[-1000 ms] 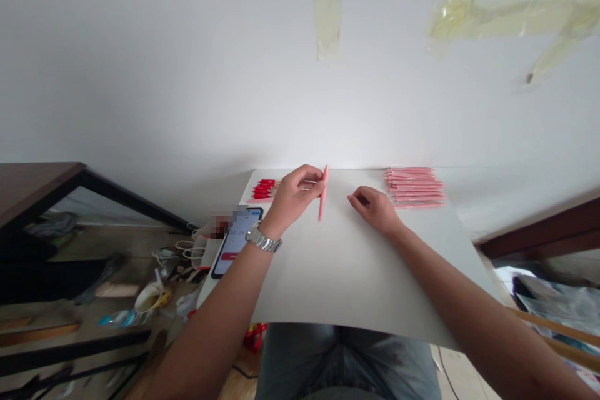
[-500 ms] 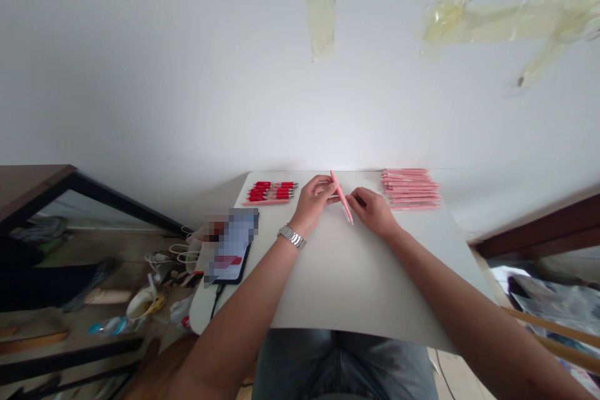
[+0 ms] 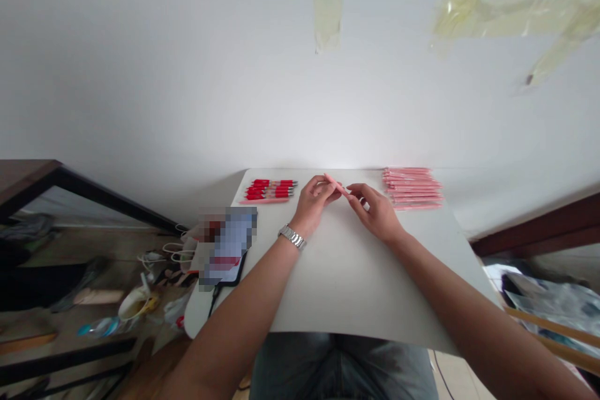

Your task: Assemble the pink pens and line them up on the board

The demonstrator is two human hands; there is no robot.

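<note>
Both hands meet over the far middle of the white table (image 3: 356, 275), sharing one pink pen (image 3: 335, 184). My left hand (image 3: 315, 202), with a metal watch on its wrist, pinches the pen's left end. My right hand (image 3: 376, 211) grips its right end, where the fingers hide part of the barrel. A stack of several pink pens (image 3: 412, 187) lies at the far right of the table, close to my right hand. A row of several red pens (image 3: 270, 190) lies at the far left.
A phone (image 3: 227, 249) with a cable lies at the table's left edge. Cluttered low shelves with a cup (image 3: 135, 303) and cords stand to the left. A dark wooden rail (image 3: 534, 231) is on the right. The wall behind carries strips of yellowed tape (image 3: 328, 6).
My left hand carried the pink pen rightward and tipped it from upright to nearly flat. My right hand, empty before, rose to meet it and took hold of the other end.
</note>
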